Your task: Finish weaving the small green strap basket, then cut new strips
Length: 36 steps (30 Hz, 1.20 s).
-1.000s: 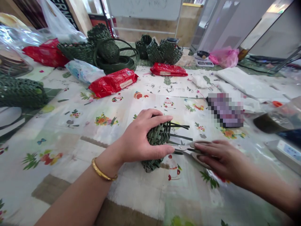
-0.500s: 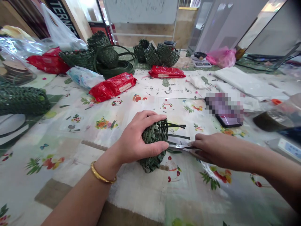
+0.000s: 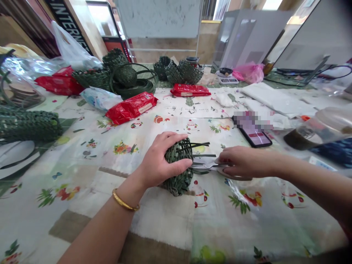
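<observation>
My left hand is wrapped round a small dark green woven basket, which lies on its side on the tablecloth. Thumb and fingers grip it from the left. Several loose strips stick out from its right end. My right hand is closed round the handles of a pair of scissors. The metal blades point left among the strips, close to my left thumb, and they look parted. Part of the handles is hidden under my right fingers.
A phone lies beyond my right hand, near a clear plastic container. Red packets, a coil of green strip and woven baskets stand at the back. Another woven piece is at the left.
The scissors' blades have parted, and they sit closer in to the basket's end, among the strips. My left hand keeps its hold. The whole view has shifted slightly.
</observation>
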Each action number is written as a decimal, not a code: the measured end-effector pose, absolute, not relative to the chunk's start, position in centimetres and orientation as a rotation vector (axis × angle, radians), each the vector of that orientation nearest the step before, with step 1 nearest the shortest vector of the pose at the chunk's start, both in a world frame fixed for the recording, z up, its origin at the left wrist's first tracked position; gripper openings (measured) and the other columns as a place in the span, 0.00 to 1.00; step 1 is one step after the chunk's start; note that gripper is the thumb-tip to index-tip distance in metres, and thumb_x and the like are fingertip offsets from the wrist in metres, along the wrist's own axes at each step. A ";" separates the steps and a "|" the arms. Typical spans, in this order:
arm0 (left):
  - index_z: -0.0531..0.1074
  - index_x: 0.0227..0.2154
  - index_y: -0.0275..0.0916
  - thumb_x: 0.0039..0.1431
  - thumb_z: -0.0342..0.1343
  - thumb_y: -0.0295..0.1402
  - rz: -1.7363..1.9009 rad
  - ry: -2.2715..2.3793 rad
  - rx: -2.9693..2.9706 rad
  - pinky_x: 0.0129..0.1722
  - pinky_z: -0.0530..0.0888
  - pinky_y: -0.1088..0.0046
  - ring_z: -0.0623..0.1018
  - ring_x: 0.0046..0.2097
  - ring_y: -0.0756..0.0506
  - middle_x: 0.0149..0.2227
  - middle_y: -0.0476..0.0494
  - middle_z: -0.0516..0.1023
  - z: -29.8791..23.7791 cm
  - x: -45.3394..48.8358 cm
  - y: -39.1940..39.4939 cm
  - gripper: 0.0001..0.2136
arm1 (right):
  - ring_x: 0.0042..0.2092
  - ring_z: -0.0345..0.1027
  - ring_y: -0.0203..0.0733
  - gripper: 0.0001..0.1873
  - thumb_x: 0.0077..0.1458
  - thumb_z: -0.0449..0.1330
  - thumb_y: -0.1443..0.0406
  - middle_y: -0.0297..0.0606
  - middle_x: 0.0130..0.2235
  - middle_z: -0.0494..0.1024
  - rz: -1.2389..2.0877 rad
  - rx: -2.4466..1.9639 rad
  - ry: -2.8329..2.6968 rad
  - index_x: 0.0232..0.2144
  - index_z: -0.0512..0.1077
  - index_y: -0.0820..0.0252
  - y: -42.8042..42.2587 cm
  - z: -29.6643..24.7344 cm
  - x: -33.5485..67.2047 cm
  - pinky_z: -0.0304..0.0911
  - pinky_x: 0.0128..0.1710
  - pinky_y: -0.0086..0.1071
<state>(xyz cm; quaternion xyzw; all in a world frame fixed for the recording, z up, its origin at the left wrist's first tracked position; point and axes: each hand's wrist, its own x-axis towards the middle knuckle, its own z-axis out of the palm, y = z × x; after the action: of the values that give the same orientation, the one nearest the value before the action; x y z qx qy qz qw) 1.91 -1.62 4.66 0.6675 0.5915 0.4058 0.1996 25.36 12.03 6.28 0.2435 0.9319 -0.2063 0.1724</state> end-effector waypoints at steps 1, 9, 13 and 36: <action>0.67 0.51 0.43 0.50 0.58 0.45 1.139 1.653 1.869 0.58 0.61 0.57 0.66 0.55 0.40 0.52 0.42 0.67 4.6 1.9 -1.7 0.25 | 0.33 0.71 0.42 0.14 0.53 0.55 0.61 0.40 0.34 0.79 -0.695 0.669 2.675 0.38 0.77 0.57 12.1 6.4 26.2 0.65 0.31 0.32; 0.67 0.51 0.42 0.50 0.58 0.44 1.174 1.625 1.878 0.58 0.62 0.57 0.67 0.55 0.40 0.52 0.41 0.67 4.4 1.5 -1.9 0.25 | 0.60 0.57 0.52 0.35 0.48 0.64 0.54 0.43 0.59 0.66 -0.532 0.254 3.106 0.58 0.62 0.50 11.9 5.8 31.2 0.51 0.58 0.52; 0.68 0.50 0.42 0.50 0.57 0.43 1.171 1.618 1.891 0.57 0.62 0.57 0.67 0.55 0.40 0.51 0.41 0.68 4.5 1.5 -2.0 0.24 | 0.53 0.67 0.47 0.19 0.58 0.55 0.60 0.41 0.50 0.75 -0.343 0.313 3.224 0.52 0.69 0.51 11.3 3.3 31.0 0.62 0.52 0.45; 0.68 0.50 0.43 0.50 0.58 0.43 1.111 1.692 1.827 0.58 0.61 0.57 0.67 0.55 0.41 0.51 0.43 0.68 5.0 1.9 -1.7 0.24 | 0.37 0.70 0.45 0.30 0.42 0.63 0.51 0.42 0.41 0.76 -0.858 1.251 2.808 0.47 0.70 0.59 13.3 6.2 29.2 0.65 0.33 0.34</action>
<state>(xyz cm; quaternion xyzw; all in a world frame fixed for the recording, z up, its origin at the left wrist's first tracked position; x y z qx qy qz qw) 1.87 -1.70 5.01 0.6556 0.6073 0.3987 0.2058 29.17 13.27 6.22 0.3917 0.8796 -0.2687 -0.0249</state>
